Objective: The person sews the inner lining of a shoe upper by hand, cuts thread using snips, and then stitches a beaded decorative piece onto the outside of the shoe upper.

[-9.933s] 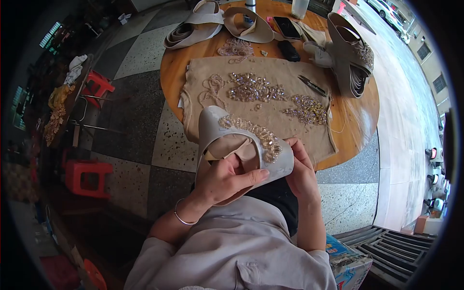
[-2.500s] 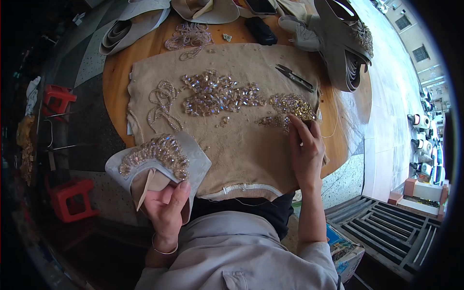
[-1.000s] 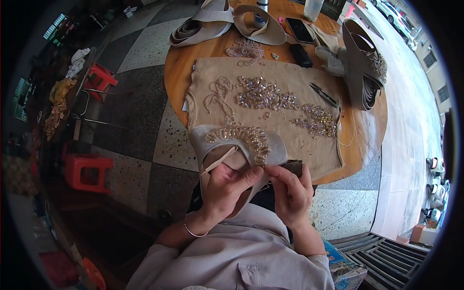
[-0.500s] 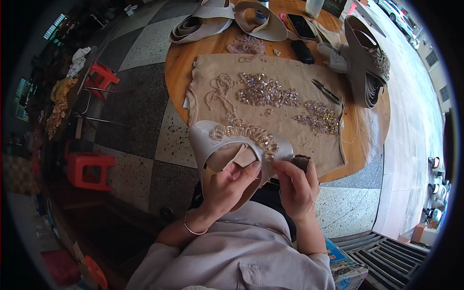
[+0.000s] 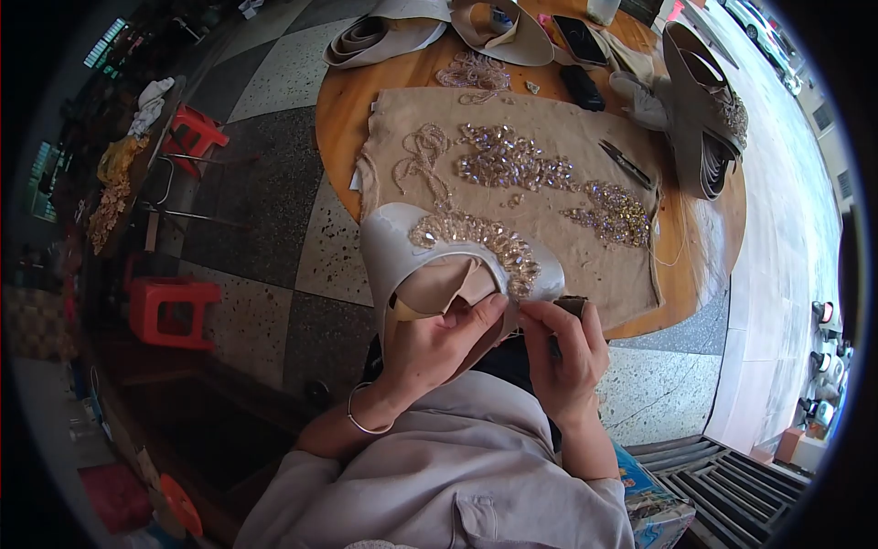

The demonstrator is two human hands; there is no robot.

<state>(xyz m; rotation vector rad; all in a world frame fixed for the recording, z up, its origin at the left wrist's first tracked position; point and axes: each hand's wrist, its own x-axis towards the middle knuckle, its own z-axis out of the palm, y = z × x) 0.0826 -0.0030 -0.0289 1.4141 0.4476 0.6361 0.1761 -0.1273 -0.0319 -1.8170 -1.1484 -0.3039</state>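
A pale satin shoe upper (image 5: 389, 238) with a beige lining rests against the table's near edge. Clear, champagne-tinted beads (image 5: 498, 241) form a curved band along its opening. My left hand (image 5: 439, 343) is closed on the upper's near edge, thumb on top. Close beside it, my right hand (image 5: 569, 352) pinches with thumb and forefinger at the end of the bead band. What lies in that pinch is too small to make out. A dark brown piece (image 5: 573, 306) shows at the right hand's fingers; whether it is worn or held is unclear.
On a beige cloth (image 5: 402, 114) lie faceted beads (image 5: 512, 160), smaller golden beads (image 5: 615, 218), bead strings (image 5: 421, 156) and black snips (image 5: 626, 165). More shoe uppers (image 5: 700, 137) stand at the table's right and far sides. A phone (image 5: 579, 41) lies at the back.
The view has shifted slightly. The upper's beaded edge has turned a little toward the right hand, and the left thumb sits closer to the right fingertips. Both hands stay closed.
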